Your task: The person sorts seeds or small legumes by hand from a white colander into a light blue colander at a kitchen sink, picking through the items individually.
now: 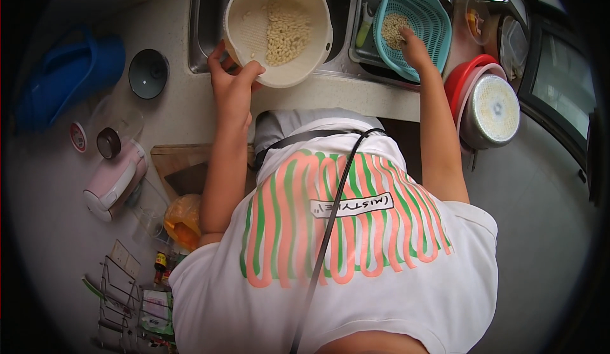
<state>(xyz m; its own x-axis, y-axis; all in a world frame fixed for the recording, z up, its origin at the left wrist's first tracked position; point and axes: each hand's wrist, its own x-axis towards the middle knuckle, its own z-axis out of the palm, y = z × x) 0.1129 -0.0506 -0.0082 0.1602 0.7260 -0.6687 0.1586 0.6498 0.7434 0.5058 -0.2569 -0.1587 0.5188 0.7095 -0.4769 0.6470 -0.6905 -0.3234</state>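
My left hand (233, 77) grips the near left rim of a cream plastic colander (310, 75), thumb over the edge. The colander is tilted over the left sink basin, with pale beans or kernels (287, 37) gathered in its right half. At the right, my right hand (413, 49) reaches into a turquoise plastic basket (443, 25), its fingertips at a small heap of similar pale kernels (393, 30) on the basket's left side. Whether the fingers hold any kernels cannot be seen. The basket rests over the smaller right basin.
A green-handled peeler or knife (364, 30) lies left of the basket. Red and pink basins (457, 87) with a metal pot (493, 108) stand at the counter's right. A dark bowl (148, 73), blue pitcher (71, 77) and pink kettle (116, 177) are at the left.
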